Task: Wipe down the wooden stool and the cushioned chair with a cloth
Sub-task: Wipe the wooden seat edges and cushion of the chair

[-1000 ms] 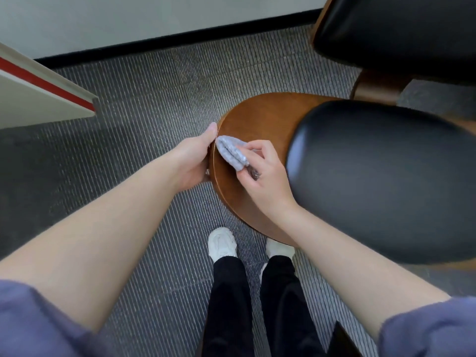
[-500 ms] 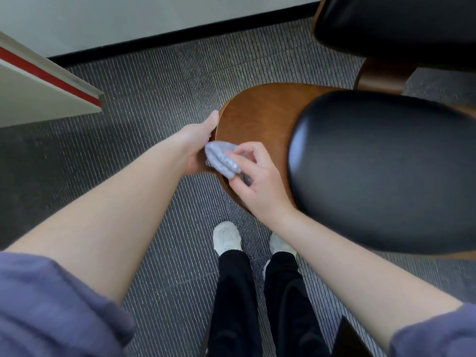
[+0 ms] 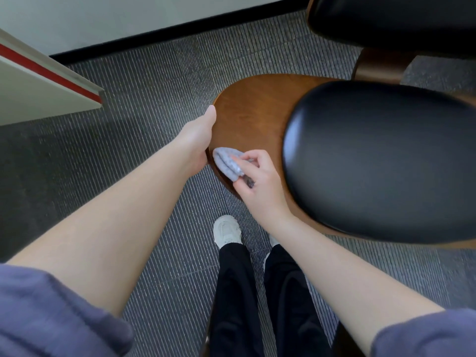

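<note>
A brown wooden stool (image 3: pixel 252 117) with a black padded cushion (image 3: pixel 381 161) stands in the middle right. My right hand (image 3: pixel 257 181) pinches a folded grey cloth (image 3: pixel 226 161) and presses it on the wooden rim near the stool's left front edge. My left hand (image 3: pixel 198 143) grips that same left edge, thumb on top, fingers hidden below. The black cushioned chair (image 3: pixel 391 19) with its wooden frame is at the top right.
Grey ribbed carpet (image 3: pixel 154 99) covers the floor. A white panel with a red stripe (image 3: pixel 43 81) juts in from the left. A wall with a black skirting runs along the top. My legs and white shoes (image 3: pixel 228 230) are below the stool.
My right hand has slid the cloth along the stool's left rim toward me. My left hand has kept its hold on the edge. The view shifted slightly.
</note>
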{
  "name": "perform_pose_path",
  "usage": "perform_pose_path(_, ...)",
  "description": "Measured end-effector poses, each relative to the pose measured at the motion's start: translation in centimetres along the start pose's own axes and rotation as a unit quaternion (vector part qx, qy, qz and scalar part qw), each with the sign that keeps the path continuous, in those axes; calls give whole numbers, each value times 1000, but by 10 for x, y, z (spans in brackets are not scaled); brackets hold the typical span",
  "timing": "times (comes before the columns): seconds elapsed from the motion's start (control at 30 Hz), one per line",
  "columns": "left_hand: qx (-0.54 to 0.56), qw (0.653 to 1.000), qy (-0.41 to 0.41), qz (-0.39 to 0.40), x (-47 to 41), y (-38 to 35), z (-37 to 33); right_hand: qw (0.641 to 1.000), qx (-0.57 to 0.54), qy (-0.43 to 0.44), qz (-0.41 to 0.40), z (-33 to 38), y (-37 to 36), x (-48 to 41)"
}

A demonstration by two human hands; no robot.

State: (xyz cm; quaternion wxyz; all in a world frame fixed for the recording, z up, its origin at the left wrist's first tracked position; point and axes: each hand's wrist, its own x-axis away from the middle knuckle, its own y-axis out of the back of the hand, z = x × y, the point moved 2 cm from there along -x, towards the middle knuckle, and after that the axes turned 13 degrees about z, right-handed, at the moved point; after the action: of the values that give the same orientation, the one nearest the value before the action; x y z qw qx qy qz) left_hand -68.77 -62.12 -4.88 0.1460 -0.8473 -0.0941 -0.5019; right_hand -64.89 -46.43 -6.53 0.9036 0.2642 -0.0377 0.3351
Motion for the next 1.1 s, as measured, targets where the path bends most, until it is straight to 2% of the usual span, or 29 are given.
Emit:
perform_pose_path(0.13,-66,998,5,-20,6,-1,-1,999,2,10,33,2,-12,28)
perform_pose_path(0.3,-172,982,45,-60,6,-7,-10,996,-9,-87,-25,-19,-3,35)
perform_pose_path(0.4,-222,969,35,-103,4,-14,-12,999,-14,-51,-10,-6,-16,34)
perform_pose_path(0.47,-232,965,14,-121,6,-18,-11,999,-3,-49,-3,-12,-18,52)
perform_pose_path(0.6,-230,961,-45,-145,8,-22,-5,990,-1,-139,-35,-37,-7,66)
perform_pose_path(0.7,-224,960,-56,-157,8,-24,-2,993,3,-115,-37,-29,-13,51)
perform_pose_path(0.8,-237,957,-51,-159,10,-24,-4,995,27,-98,-8,-34,-15,78)
perform_pose_path(0.97,-242,951,-62,-180,8,-26,0,979,47,-196,-31,-67,3,96)
perform_pose_path(1.1,-249,947,-67,-190,8,-25,1,990,48,-131,11,-60,-3,95)
